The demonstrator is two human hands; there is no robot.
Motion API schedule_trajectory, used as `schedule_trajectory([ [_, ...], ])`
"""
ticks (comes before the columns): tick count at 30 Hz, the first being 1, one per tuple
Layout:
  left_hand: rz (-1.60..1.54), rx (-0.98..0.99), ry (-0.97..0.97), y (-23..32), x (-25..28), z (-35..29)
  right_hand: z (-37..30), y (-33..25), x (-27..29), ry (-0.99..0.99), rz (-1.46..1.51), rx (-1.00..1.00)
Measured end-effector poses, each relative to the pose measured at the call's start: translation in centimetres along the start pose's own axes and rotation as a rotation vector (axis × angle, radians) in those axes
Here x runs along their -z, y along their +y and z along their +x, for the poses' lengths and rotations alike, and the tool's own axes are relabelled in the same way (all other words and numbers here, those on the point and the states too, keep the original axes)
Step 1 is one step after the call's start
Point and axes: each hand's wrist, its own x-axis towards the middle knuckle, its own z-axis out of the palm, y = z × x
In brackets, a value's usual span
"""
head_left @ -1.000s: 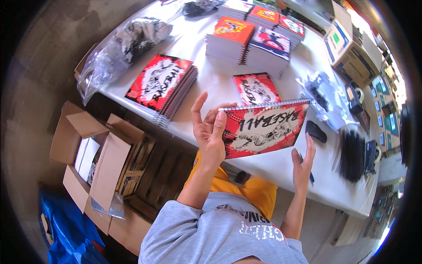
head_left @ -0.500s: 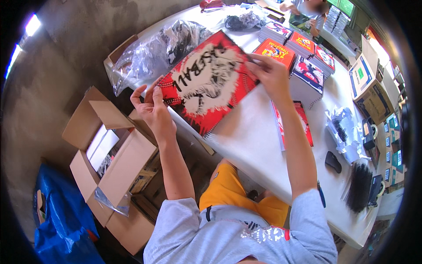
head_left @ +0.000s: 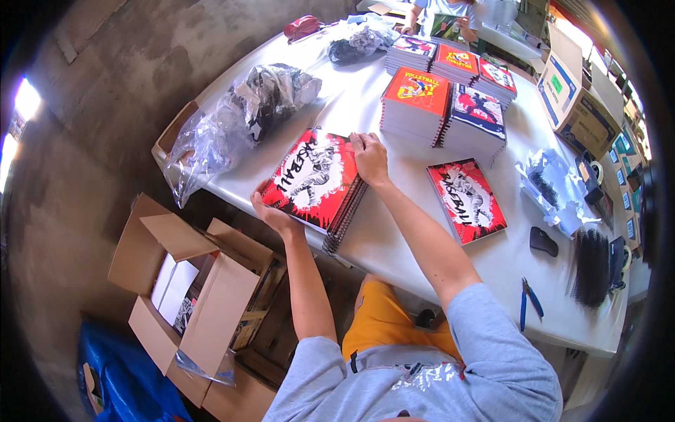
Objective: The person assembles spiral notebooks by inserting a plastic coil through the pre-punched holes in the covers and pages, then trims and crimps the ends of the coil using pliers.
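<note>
A red, black and white spiral notebook with a baseball picture (head_left: 314, 176) lies at the table's near left edge. It seems to rest on others like it, since several black coil bindings show along its right side. My left hand (head_left: 279, 214) is closed on its lower left edge. At the upper right corner, my right hand (head_left: 371, 160) grips it with bent fingers on the cover. To the right, a second baseball notebook (head_left: 467, 200) lies flat by itself. Behind it stand stacks of sports notebooks, an orange volleyball one (head_left: 417, 95) and a dark blue one (head_left: 478, 112) among them.
Crumpled clear plastic (head_left: 239, 112) covers the table's left end. Blue-handled pliers (head_left: 530, 304), a black mouse-shaped object (head_left: 543, 241) and black coils (head_left: 589, 267) lie at right. An open carton (head_left: 218, 302) stands below left. Another person (head_left: 457, 10) works beyond the stacks.
Both hands have come down with the baseball notebook from the air onto the table's left edge. The view has shifted, and the pliers and the whole second notebook now show.
</note>
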Motion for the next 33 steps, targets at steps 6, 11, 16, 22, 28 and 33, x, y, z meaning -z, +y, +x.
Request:
schedule_trajectory([
  [6, 0.086, -0.015, -0.057, -1.0, -0.6, -0.3, 0.4, 1.1, 1.4, -0.014, -0.039, 0.079],
  [11, 0.49, -0.47, 0.1, 4.2, 2.5, -0.9, 0.4, 4.2, 10.8, 0.099, -0.566, 0.222],
  [16, 0.354, -0.904, -0.024, 9.0, -2.2, -9.4, -3.5, 10.0, 27.5, 0.163, -1.037, -0.454],
  [22, 0.369, -0.122, -0.798, 2.2, -8.1, -21.5, -4.1, 12.6, 32.2, -0.04, -0.854, -0.529],
  [28, 0.552, 0.501, -0.718, -4.0, -9.4, -24.1, -11.2, 3.5, 32.6, 0.132, 0.004, -0.13],
  [33, 0.383, 0.36, -0.913, -0.3, -12.9, -24.2, -18.0, 2.0, 35.5, -0.165, 0.508, 0.061],
])
